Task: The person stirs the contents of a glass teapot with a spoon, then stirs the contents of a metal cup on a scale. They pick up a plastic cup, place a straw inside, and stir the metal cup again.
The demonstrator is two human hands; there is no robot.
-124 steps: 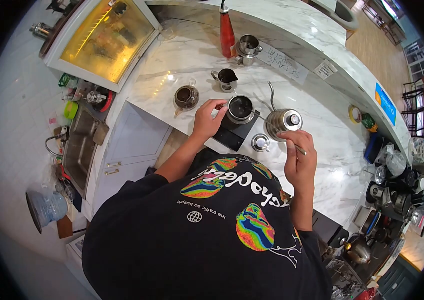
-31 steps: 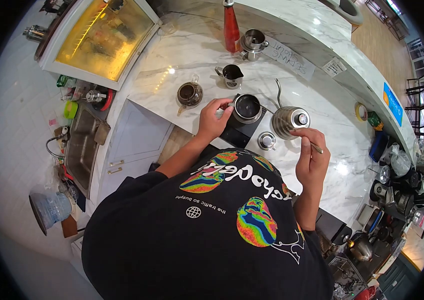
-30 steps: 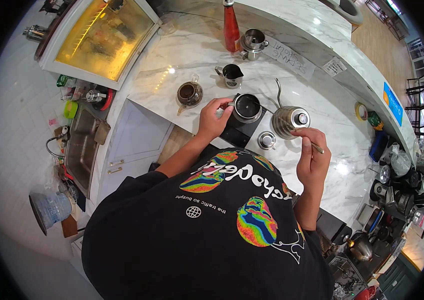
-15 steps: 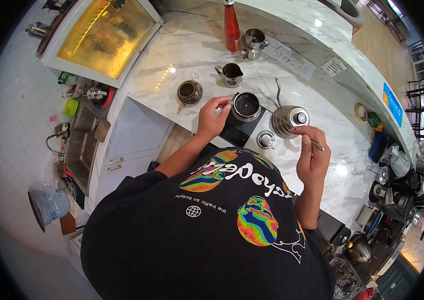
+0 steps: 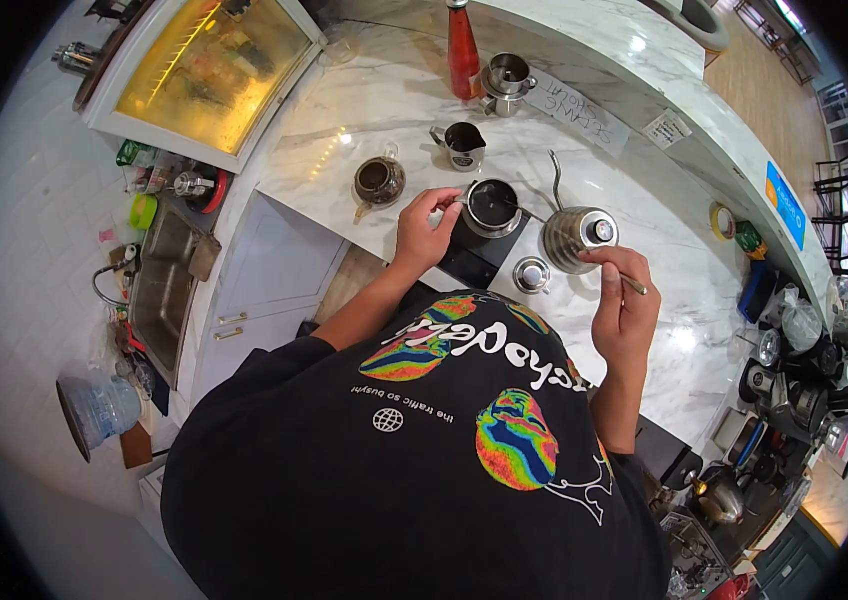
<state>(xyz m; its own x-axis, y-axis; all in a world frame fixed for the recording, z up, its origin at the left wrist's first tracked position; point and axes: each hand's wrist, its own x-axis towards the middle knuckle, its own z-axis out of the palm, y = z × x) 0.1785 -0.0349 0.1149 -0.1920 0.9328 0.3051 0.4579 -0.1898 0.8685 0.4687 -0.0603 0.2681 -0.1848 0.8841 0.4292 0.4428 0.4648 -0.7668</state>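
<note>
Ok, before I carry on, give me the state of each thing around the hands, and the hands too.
Cup, upright, open, dark inside
Rod, slanted, gripped
Left hand, fingers closed at cup's side
Right hand, closed on rod
Kettle, upright, lid on
Teapot, upright, dark inside
Pitcher, upright, open, contents unclear
Bottle, upright
Case, lit

Café-type bar: marbled counter (image 5: 684,310), gooseneck kettle (image 5: 566,243), lit glass-fronted cabinet (image 5: 209,80), sink (image 5: 162,290) — beyond the raised ledge (image 5: 634,60), dark chairs (image 5: 837,185), wooden floor (image 5: 769,85).
</note>
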